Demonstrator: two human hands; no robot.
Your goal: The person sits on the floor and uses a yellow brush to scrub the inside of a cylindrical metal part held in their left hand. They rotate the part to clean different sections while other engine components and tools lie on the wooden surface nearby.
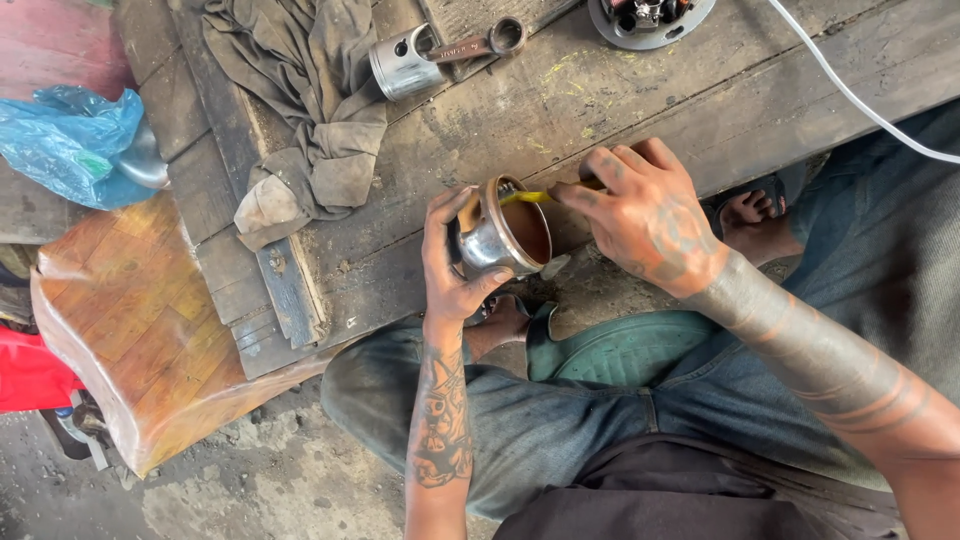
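The fingers [440, 215] of the left hand [450, 262] are curling tightly around a shiny metal cup [500, 238], gripping its rounded side and tilting its open, rusty-brown mouth toward the right hand [650, 215]. The right hand's fingers are pinching shut on a thin yellow-handled tool [530, 197], whose tip is reaching over the cup's rim; how the tip is meeting the inside is too small to tell. The cup is being held at the near edge of the worn wooden table [620, 90], just above the person's knees in blue jeans [560, 420]. Farther back on the table from the cup, a metal piston with its rod [430, 55] is lying beside a dirty grey rag [320, 110]. Well to the left of the cup, a blue plastic bag [70, 140] is resting.
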